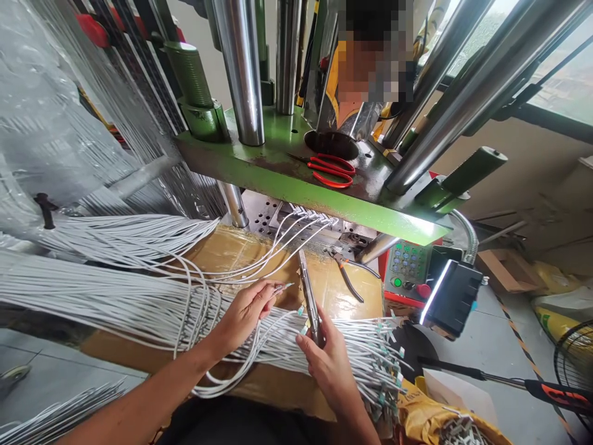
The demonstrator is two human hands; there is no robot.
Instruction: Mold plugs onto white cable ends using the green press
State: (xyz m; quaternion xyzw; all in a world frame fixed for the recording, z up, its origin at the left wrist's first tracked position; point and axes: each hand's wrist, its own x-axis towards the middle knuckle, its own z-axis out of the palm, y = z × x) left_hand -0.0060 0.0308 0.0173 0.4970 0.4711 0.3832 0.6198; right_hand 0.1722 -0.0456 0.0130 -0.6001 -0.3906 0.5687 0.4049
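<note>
My left hand [250, 312] is closed in a pinch on a white cable, whose small end pokes out past the fingertips. My right hand [330, 358] is wrapped round the lower end of a long, narrow metal bar [309, 287], which slants up and away from me. The cable end and the bar are apart, a short gap between them. Below both hands lies a thick bundle of white cables [134, 293], many with pale green and white connectors [389, 364] at the right. Several cables run up to white connectors [315, 216] seated in the metal mould under the press.
Ahead stands a green press plate [278, 167] with steel columns; red-handled pliers [336, 170] lie on it. Cutting pliers [348, 278] rest on the brown taped board [365, 300]. A control panel [405, 269], a lamp [449, 300] and a yellow sack [421, 411] are at right. Another person is behind the press.
</note>
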